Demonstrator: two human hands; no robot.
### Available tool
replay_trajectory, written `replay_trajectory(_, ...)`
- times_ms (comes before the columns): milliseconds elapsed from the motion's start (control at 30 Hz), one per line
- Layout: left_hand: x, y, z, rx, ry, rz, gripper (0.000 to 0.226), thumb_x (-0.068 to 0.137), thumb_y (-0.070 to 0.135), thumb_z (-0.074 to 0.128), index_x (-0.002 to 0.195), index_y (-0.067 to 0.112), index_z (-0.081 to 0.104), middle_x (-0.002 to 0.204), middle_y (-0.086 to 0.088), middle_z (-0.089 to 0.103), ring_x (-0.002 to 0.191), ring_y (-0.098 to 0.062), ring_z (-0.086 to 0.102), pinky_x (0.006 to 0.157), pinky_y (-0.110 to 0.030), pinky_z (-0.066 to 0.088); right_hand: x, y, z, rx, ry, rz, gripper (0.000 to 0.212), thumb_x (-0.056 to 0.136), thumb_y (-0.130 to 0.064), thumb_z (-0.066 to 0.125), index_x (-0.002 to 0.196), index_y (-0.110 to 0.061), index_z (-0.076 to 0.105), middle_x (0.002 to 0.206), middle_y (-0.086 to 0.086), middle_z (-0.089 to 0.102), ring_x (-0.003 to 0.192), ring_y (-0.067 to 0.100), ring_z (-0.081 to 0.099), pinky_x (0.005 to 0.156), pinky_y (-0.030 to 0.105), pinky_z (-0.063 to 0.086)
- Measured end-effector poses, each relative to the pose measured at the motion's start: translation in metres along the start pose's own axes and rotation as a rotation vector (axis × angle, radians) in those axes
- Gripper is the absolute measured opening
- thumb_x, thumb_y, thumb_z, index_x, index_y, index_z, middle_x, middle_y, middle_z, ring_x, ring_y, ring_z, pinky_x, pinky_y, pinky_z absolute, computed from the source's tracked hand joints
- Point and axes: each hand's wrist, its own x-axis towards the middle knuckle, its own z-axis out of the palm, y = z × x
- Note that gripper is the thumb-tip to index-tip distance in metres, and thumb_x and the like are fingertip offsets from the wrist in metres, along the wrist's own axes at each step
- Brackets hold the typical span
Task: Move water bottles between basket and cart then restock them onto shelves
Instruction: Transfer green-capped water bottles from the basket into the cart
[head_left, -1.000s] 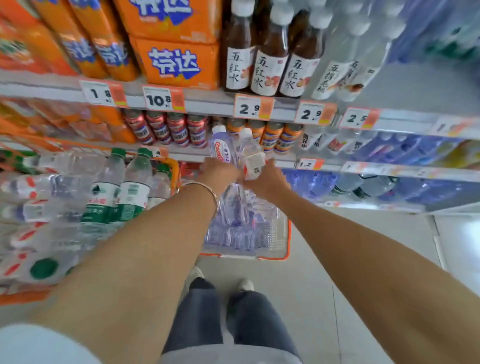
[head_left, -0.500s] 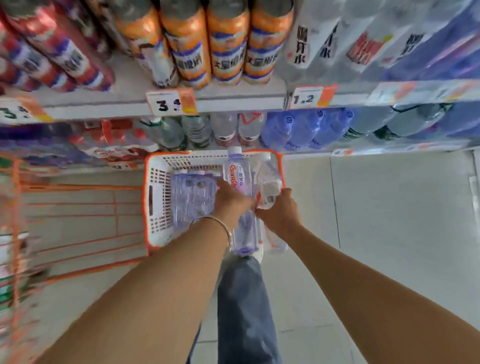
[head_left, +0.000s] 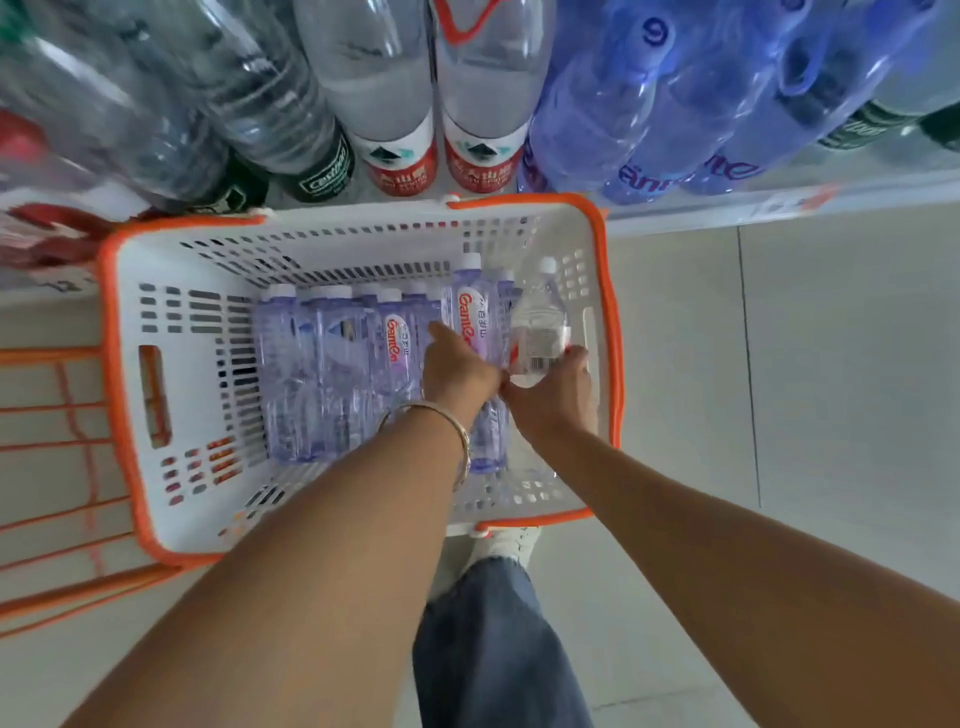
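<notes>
A white basket with an orange rim (head_left: 124, 364) sits on the floor below the shelf. Several purple-tinted Ganten water bottles (head_left: 332, 374) lie side by side in it. My left hand (head_left: 460, 366), with a bangle on the wrist, grips another purple Ganten bottle (head_left: 470, 317) low over the basket's right part. My right hand (head_left: 553, 395) holds a clear bottle with a white label (head_left: 537, 332) right beside it, near the basket's right wall. Both bottles point away from me, caps toward the shelf.
Large water bottles (head_left: 384, 93) and blue shrink-wrapped packs (head_left: 675, 104) fill the bottom shelf just beyond the basket. An orange wire cart frame (head_left: 57, 467) stands at the left. My leg and shoe (head_left: 498, 551) are below the basket on the tiled floor.
My view dropped from the upper shelves to the basket. Both hands carried their bottles down from chest height into the basket's right side.
</notes>
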Motion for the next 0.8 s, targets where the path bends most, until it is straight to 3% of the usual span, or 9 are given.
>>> replay_trajectory(133, 0.012, -0.008, 0.012, -0.017, 0.043, -0.014, 0.095, 0.079, 0.008, 0.078, 0.149, 0.008, 0.014, 0.137, -0.012, 0.051, 0.123, -0.029, 0.053, 0.084, -0.025, 0.044, 0.009, 0.007, 0.006, -0.005, -0.031, -0.010, 0.072, 0.071, -0.048, 0.078, 0.120, -0.015, 0.035, 0.117, 0.007, 0.056, 0.099, 0.030, 0.061, 0.077, 0.046, 0.055)
replay_trajectory(267, 0.020, -0.017, 0.017, -0.011, 0.080, -0.030, 0.104, 0.075, 0.011, 0.082, 0.150, 0.008, 0.010, 0.142, -0.017, 0.045, 0.127, -0.033, 0.049, 0.099, -0.035, 0.045, 0.021, 0.003, 0.012, -0.035, -0.070, -0.040, 0.072, 0.072, -0.041, 0.080, 0.121, -0.013, 0.036, 0.117, 0.008, 0.055, 0.104, 0.029, 0.058, 0.082, 0.043, 0.054)
replay_trajectory(467, 0.027, -0.024, 0.015, -0.009, 0.089, -0.010, 0.102, 0.069, 0.023, 0.087, 0.144, 0.012, 0.018, 0.136, -0.017, 0.047, 0.118, -0.035, 0.055, 0.094, -0.045, 0.052, 0.039, 0.001, 0.034, -0.042, -0.128, -0.065, 0.071, 0.076, -0.024, 0.081, 0.128, -0.011, 0.034, 0.122, 0.013, 0.052, 0.112, 0.030, 0.052, 0.094, 0.044, 0.049)
replay_trajectory(600, 0.026, -0.025, 0.023, 0.074, 0.130, 0.071, 0.093, 0.069, 0.029, 0.087, 0.138, 0.006, 0.029, 0.136, -0.016, 0.046, 0.124, -0.034, 0.048, 0.098, -0.043, 0.047, 0.042, 0.003, 0.036, -0.140, -0.163, -0.131, 0.055, 0.084, -0.017, 0.068, 0.129, -0.013, 0.038, 0.121, 0.011, 0.053, 0.109, 0.029, 0.055, 0.088, 0.041, 0.050)
replay_trajectory(800, 0.030, -0.024, 0.016, 0.112, 0.007, -0.014, 0.104, 0.075, 0.033, 0.082, 0.150, 0.006, 0.014, 0.148, -0.016, 0.031, 0.136, -0.035, 0.034, 0.109, -0.043, 0.036, 0.038, -0.004, 0.036, -0.237, -0.235, -0.166, 0.053, 0.087, -0.022, 0.064, 0.133, -0.018, 0.039, 0.126, 0.010, 0.049, 0.111, 0.030, 0.055, 0.089, 0.041, 0.050)
